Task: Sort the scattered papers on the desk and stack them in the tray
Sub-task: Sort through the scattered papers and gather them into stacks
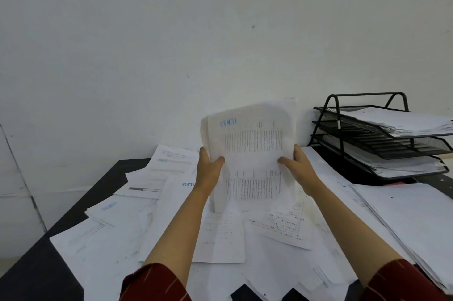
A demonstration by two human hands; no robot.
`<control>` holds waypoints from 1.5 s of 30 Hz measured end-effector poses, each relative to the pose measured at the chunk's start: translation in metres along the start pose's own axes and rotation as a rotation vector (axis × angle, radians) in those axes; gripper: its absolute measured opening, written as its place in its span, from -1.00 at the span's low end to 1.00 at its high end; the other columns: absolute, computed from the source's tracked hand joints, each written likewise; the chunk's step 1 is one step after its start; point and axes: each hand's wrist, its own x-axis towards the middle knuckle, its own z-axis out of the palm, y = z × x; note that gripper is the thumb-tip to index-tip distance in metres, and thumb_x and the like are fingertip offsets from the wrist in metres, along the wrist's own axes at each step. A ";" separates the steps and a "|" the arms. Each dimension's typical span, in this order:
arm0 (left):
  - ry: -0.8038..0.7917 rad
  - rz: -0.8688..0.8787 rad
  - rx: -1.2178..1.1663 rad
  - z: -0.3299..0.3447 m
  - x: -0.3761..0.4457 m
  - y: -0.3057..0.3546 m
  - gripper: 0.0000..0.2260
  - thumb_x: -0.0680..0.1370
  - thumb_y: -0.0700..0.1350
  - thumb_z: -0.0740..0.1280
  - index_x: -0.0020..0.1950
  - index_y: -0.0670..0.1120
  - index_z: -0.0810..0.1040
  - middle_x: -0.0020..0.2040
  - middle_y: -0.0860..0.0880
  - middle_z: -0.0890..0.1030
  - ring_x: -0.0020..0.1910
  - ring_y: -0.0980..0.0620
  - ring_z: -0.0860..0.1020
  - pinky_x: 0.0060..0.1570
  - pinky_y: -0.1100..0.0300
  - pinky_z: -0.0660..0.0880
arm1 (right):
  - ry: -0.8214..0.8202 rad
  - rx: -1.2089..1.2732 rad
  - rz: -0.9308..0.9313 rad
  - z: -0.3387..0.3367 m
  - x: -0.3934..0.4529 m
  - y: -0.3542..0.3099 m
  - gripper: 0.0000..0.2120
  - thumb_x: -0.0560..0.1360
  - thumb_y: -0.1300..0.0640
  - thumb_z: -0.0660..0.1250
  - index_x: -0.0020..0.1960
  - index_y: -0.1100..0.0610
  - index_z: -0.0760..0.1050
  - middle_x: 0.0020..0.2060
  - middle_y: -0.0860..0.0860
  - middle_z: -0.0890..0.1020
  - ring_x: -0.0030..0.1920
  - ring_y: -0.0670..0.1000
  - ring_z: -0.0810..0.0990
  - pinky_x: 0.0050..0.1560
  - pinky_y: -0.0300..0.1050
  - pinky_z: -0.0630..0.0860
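Observation:
I hold a bundle of printed sheets (252,151) upright above the middle of the desk, its lower edge near the papers below. My left hand (208,168) grips its left edge, thumb on the front. My right hand (297,166) grips the right edge the same way. Scattered papers (152,215) lie overlapping across the black desk (36,271). A black wire tray (382,136) with three tiers stands at the back right; its top and bottom tiers hold paper stacks.
A thick pile of white sheets (411,222) lies at the right, in front of the tray. A white wall runs behind the desk. The desk's left edge drops to a tiled floor (14,197).

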 end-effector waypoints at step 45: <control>-0.009 0.029 0.075 0.024 -0.018 -0.016 -0.62 0.56 -0.22 0.28 0.37 -0.09 0.34 0.17 0.03 0.48 0.15 0.05 0.44 0.12 0.20 0.36 | -0.017 0.003 0.023 0.003 -0.037 0.003 -0.50 0.60 0.11 0.24 0.49 0.07 0.17 0.34 0.04 0.46 0.32 0.10 0.47 0.32 0.14 0.43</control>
